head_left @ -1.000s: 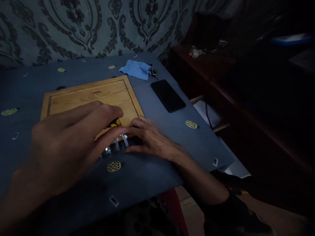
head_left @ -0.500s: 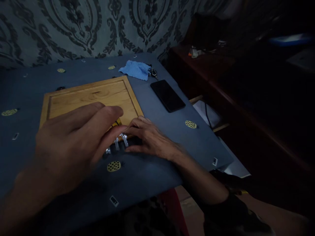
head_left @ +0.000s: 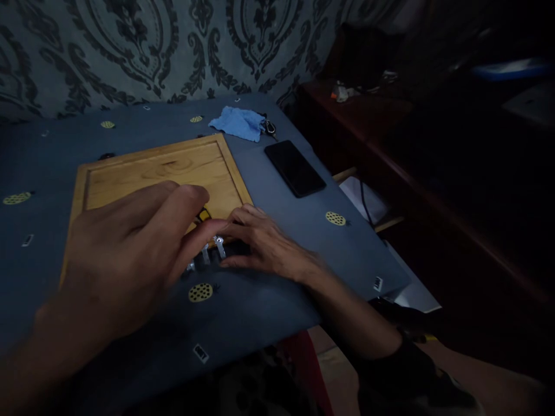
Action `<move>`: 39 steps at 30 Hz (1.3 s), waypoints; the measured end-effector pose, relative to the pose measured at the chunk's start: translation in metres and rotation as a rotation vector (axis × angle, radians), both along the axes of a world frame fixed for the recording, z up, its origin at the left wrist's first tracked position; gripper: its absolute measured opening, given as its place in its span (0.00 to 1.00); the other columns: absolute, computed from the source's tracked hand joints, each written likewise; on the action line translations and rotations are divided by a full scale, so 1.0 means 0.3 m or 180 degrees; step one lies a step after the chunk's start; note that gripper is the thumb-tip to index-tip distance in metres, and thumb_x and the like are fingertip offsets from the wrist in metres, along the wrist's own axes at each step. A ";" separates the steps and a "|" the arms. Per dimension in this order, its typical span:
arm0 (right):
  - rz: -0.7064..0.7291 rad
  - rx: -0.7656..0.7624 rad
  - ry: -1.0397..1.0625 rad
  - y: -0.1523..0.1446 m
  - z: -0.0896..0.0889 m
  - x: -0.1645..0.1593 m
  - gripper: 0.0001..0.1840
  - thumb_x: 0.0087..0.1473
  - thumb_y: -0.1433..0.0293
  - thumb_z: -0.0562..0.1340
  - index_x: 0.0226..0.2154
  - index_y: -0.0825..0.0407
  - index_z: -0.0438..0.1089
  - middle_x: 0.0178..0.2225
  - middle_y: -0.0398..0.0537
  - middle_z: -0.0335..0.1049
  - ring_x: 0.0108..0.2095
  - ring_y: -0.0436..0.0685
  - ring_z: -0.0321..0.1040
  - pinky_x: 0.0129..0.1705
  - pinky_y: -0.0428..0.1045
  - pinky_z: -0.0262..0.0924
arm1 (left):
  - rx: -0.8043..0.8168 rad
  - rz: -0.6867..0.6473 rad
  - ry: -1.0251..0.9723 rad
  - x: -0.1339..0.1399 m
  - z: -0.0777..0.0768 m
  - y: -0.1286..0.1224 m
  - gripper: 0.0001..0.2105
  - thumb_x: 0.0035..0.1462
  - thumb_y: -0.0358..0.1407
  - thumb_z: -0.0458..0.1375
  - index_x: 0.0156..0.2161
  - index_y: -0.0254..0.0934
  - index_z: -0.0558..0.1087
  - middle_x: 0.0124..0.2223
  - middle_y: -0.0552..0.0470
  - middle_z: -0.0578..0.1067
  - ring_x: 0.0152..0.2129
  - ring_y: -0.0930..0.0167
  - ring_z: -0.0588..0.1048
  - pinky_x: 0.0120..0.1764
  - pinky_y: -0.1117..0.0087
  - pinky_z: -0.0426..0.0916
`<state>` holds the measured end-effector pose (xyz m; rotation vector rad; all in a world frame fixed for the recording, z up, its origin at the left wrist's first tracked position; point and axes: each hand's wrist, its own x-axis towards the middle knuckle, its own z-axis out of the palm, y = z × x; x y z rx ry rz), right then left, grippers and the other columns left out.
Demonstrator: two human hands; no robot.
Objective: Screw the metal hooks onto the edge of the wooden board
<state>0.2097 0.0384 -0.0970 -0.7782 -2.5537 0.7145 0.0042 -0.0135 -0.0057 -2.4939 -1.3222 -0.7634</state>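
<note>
A framed wooden board (head_left: 165, 167) lies flat on the table, its near edge partly behind my hands. My left hand (head_left: 134, 242) is closed over this edge, gripping a yellow-and-black tool handle (head_left: 204, 215); only a bit of it shows between thumb and fingers. My right hand (head_left: 269, 245) wraps the near right corner of the board, fingers on top and thumb lower down. Between both hands, several small silvery metal pieces (head_left: 219, 247) stick out along the near edge. The tool's tip is hidden.
A black phone (head_left: 295, 167) lies right of the board. Behind it are a crumpled blue cloth (head_left: 239, 123) and a key-like item (head_left: 269, 126). The blue tablecloth (head_left: 269, 312) bears pineapple prints. Dark red furniture (head_left: 368, 133) stands to the right.
My left hand has turned slightly, and more of the yellow-and-black handle shows. The right hand, board and metal pieces stay in place.
</note>
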 end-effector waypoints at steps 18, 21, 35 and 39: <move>-0.0013 -0.0019 -0.0061 -0.002 0.003 -0.002 0.24 0.60 0.55 0.67 0.53 0.51 0.73 0.42 0.50 0.68 0.44 0.60 0.61 0.48 0.54 0.56 | -0.0107 0.0004 -0.0066 -0.004 0.007 -0.001 0.08 0.68 0.42 0.57 0.44 0.40 0.73 0.34 0.55 0.78 0.31 0.68 0.79 0.31 0.66 0.66; -0.0020 -0.0042 -0.0070 -0.001 0.005 -0.002 0.25 0.59 0.55 0.67 0.53 0.51 0.73 0.42 0.50 0.69 0.45 0.60 0.61 0.49 0.54 0.56 | -0.0179 0.0083 -0.0110 0.010 0.007 0.001 0.10 0.69 0.43 0.54 0.45 0.40 0.73 0.36 0.54 0.80 0.34 0.66 0.81 0.33 0.66 0.70; 0.0001 -0.0092 -0.0002 -0.001 0.001 0.003 0.24 0.59 0.55 0.68 0.52 0.52 0.73 0.43 0.50 0.69 0.46 0.60 0.62 0.51 0.55 0.57 | -0.0691 -0.0534 -0.0392 -0.018 0.032 0.057 0.10 0.68 0.43 0.53 0.43 0.43 0.75 0.36 0.53 0.80 0.33 0.65 0.80 0.36 0.68 0.69; -0.0013 -0.0014 0.0028 0.003 -0.009 0.001 0.23 0.57 0.54 0.69 0.48 0.52 0.74 0.43 0.51 0.70 0.46 0.61 0.63 0.51 0.55 0.58 | -0.0672 -0.0616 -0.0440 -0.014 0.018 0.061 0.06 0.69 0.37 0.53 0.42 0.43 0.73 0.37 0.54 0.78 0.33 0.68 0.78 0.35 0.69 0.67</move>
